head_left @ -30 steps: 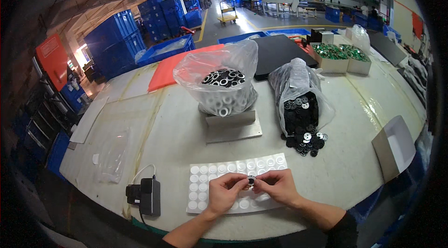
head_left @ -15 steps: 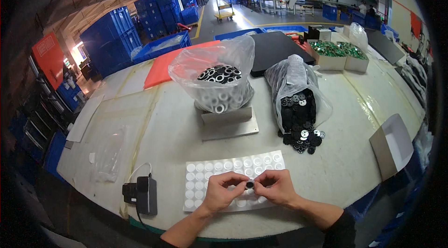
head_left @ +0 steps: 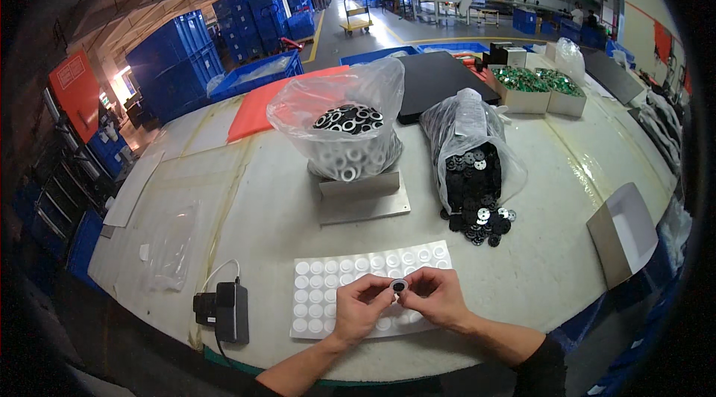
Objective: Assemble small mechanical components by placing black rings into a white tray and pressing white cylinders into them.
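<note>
My left hand (head_left: 363, 306) and right hand (head_left: 436, 296) both pinch small round disc (head_left: 399, 286), dark centre, pale rim, fingertips meeting over it. Since second ago: hands barely shifted, disc stays between them, same spot above near edge of white pad sheet (head_left: 328, 285). Judging fitting step ongoing, not finished. Far right: spilled bag of black discs (head_left: 473, 180). Far centre: bag of rings (head_left: 347, 136). Left: black adapter (head_left: 231, 311) on desk (head_left: 544, 248).

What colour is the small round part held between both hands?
The small round part is black with a white rim, seen in the head view.
</note>
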